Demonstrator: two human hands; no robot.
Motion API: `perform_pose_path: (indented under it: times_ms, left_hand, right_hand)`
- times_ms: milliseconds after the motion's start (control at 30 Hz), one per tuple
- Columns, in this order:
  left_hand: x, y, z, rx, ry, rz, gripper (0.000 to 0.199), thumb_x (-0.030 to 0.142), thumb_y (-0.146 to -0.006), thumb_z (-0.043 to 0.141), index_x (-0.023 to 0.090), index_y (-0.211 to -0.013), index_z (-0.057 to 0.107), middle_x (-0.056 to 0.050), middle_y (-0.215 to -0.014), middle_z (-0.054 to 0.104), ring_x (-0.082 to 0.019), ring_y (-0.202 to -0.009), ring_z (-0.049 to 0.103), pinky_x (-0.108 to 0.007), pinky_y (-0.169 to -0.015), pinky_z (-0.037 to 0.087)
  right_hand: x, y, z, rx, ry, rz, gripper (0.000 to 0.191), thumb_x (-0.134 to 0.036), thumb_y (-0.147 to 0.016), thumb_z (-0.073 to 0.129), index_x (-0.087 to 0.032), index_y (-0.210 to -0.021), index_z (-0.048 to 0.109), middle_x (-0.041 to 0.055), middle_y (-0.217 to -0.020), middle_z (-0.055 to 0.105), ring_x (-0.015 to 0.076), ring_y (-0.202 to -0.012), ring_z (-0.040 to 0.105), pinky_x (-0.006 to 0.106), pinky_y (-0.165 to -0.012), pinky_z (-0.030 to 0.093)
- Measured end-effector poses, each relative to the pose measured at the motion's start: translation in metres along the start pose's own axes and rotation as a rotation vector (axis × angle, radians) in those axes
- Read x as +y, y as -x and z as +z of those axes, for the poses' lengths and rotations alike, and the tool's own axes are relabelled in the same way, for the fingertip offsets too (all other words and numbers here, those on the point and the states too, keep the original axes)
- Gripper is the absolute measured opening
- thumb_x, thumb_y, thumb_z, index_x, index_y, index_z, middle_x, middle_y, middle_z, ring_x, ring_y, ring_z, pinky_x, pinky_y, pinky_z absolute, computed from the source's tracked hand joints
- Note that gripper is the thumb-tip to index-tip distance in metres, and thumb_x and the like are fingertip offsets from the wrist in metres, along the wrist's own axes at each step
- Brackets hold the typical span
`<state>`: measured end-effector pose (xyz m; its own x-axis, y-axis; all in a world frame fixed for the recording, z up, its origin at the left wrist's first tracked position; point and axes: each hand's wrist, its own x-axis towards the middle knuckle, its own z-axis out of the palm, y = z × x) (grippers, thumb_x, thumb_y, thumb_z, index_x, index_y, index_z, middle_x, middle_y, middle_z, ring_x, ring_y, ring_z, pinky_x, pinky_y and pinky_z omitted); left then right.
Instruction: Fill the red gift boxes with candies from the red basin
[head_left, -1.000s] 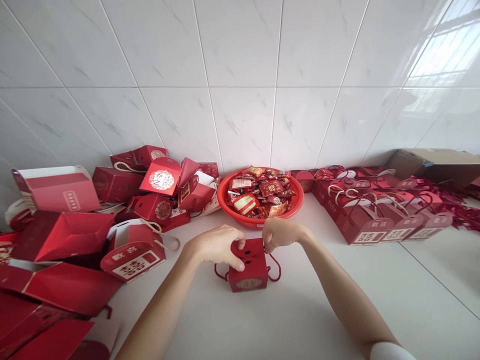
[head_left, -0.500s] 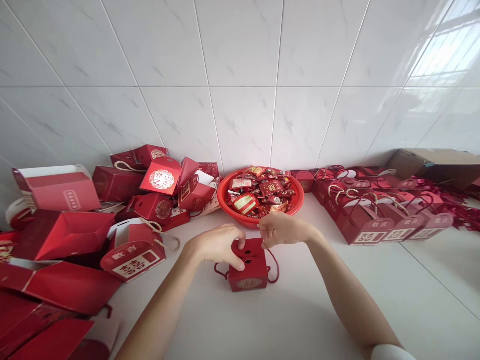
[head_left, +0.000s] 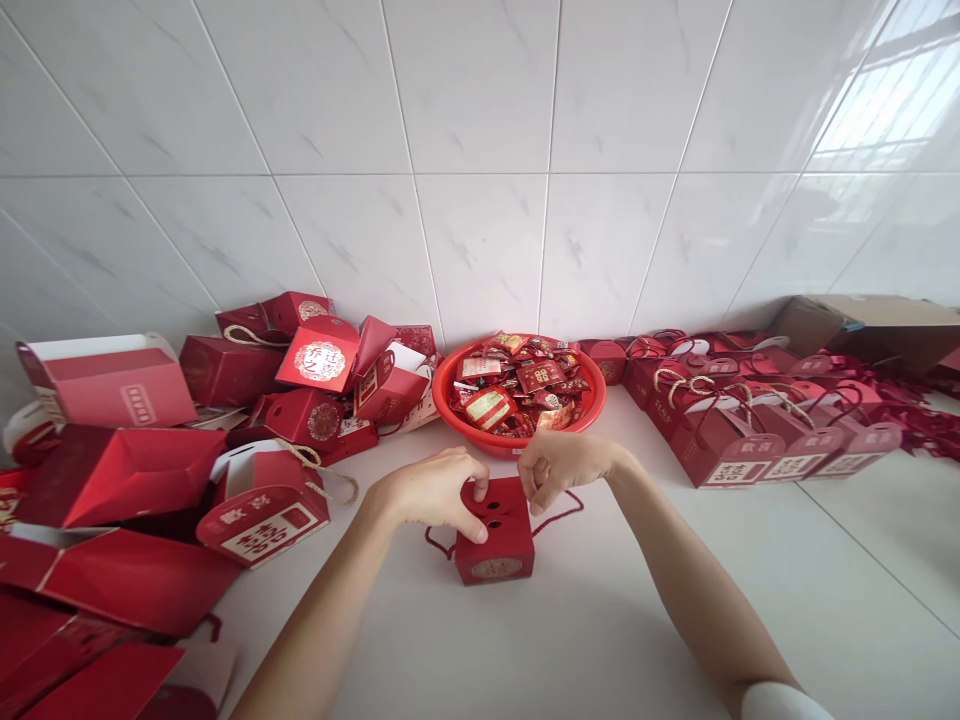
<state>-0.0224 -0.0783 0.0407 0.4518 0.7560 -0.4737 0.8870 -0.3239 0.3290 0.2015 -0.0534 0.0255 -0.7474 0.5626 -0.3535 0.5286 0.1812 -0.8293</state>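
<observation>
A small red gift box stands on the white table in front of me, with two dark holes in its top. My left hand grips it from the left, thumb on the top near the front and fingers toward the back. At the box's back right corner my right hand is closed, its fingers curled together. A dark red cord loops out from the box's right side and passes behind that hand, seemingly pinched there; the fingertips partly hide it. Another cord loop hangs at the left side.
Behind the box is an orange-red basin heaped with wrapped sweets. Open red boxes pile up at the left. Rows of closed boxes with rope handles stand at the right, near a cardboard box.
My right hand has dropped slightly and its thumb has shifted down. The right cord loop, which hung low beside the box, now stretches up and to the right. My left hand keeps its grip.
</observation>
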Motion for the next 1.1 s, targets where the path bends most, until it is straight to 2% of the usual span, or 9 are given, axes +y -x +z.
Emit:
perform_pose_path:
  times_ms: [100,200,367,467,600,767,833,933,1100]
  left_hand:
    - [0.000,0.000,0.000,0.005,0.021,-0.011,0.042,0.049,-0.058,0.079,0.023,-0.088,0.065,-0.003,-0.100,0.058,-0.023,-0.084,0.061,-0.027,-0.057,0.041]
    - [0.003,0.003,-0.001,0.007,0.061,-0.040,0.041,0.047,-0.058,0.078,0.023,-0.088,0.062,-0.001,-0.094,0.059,-0.018,-0.069,0.057,-0.027,-0.051,0.037]
    - [0.009,0.006,-0.002,0.043,0.117,-0.005,0.034,0.042,-0.058,0.077,0.022,-0.082,0.063,0.001,-0.085,0.059,-0.016,-0.062,0.054,-0.025,-0.048,0.036]
    - [0.006,0.005,-0.001,0.077,0.156,0.010,0.033,0.034,-0.060,0.074,0.023,-0.090,0.067,-0.001,-0.098,0.061,-0.018,-0.069,0.060,-0.025,-0.051,0.041]
    - [-0.002,0.010,-0.005,0.199,0.253,0.106,0.045,0.024,-0.064,0.071,0.025,-0.109,0.069,-0.004,-0.117,0.065,-0.021,-0.082,0.068,-0.028,-0.066,0.049]
    - [0.000,0.023,-0.015,0.276,0.706,0.256,0.049,0.038,-0.079,0.072,0.023,-0.124,0.060,-0.008,-0.128,0.064,-0.017,-0.076,0.069,-0.037,-0.081,0.056]
    - [0.006,0.026,-0.016,0.283,0.906,0.338,0.048,0.042,-0.082,0.073,0.021,-0.124,0.059,-0.010,-0.130,0.062,-0.019,-0.087,0.069,-0.041,-0.086,0.057]
    - [0.017,0.028,-0.012,0.320,1.114,0.440,0.043,0.044,-0.085,0.072,0.020,-0.120,0.061,-0.011,-0.136,0.056,-0.028,-0.113,0.063,-0.044,-0.090,0.058]
    - [0.031,0.029,0.002,0.247,1.205,0.618,0.044,0.041,-0.088,0.072,0.025,-0.127,0.059,-0.010,-0.144,0.052,-0.032,-0.129,0.056,-0.048,-0.104,0.051]
  right_hand:
    - [-0.007,0.014,-0.002,0.069,-0.187,-0.128,0.024,-0.029,-0.062,0.086,-0.014,-0.074,0.071,-0.0034,-0.061,0.064,0.0099,-0.057,0.056,0.022,-0.055,0.042]
    - [-0.015,0.027,-0.001,0.149,-0.324,-0.248,0.027,-0.032,-0.066,0.087,-0.015,-0.081,0.072,-0.0007,-0.070,0.068,0.0115,-0.065,0.060,0.024,-0.063,0.048]
    - [-0.021,0.033,0.001,0.209,-0.351,-0.293,0.027,-0.032,-0.069,0.087,-0.017,-0.086,0.073,-0.0016,-0.073,0.067,0.0113,-0.066,0.061,0.025,-0.066,0.050]
    - [-0.020,0.034,0.000,0.205,-0.352,-0.284,0.025,-0.032,-0.071,0.086,-0.017,-0.086,0.073,-0.0006,-0.077,0.068,0.0124,-0.068,0.063,0.026,-0.068,0.052]
    - [-0.021,0.040,-0.002,0.226,-0.304,-0.273,0.022,-0.031,-0.076,0.083,-0.016,-0.089,0.073,0.0007,-0.079,0.069,0.0125,-0.072,0.063,0.026,-0.071,0.052]
    - [-0.024,0.046,-0.001,0.268,-0.269,-0.312,0.023,-0.037,-0.082,0.078,-0.016,-0.088,0.073,0.0013,-0.079,0.068,0.0132,-0.076,0.062,0.026,-0.074,0.051]
    - [-0.027,0.048,0.002,0.298,-0.261,-0.304,0.025,-0.040,-0.082,0.077,-0.016,-0.088,0.073,0.0020,-0.079,0.068,0.0146,-0.077,0.064,0.028,-0.074,0.052]
    - [-0.033,0.049,0.008,0.380,-0.224,-0.282,0.026,-0.041,-0.082,0.076,-0.015,-0.085,0.073,0.0026,-0.078,0.069,0.0144,-0.073,0.063,0.027,-0.069,0.050]
    - [-0.040,0.043,0.027,0.589,-0.038,-0.186,0.021,-0.035,-0.084,0.071,-0.016,-0.076,0.071,0.0012,-0.068,0.066,0.0122,-0.062,0.055,0.025,-0.057,0.042]
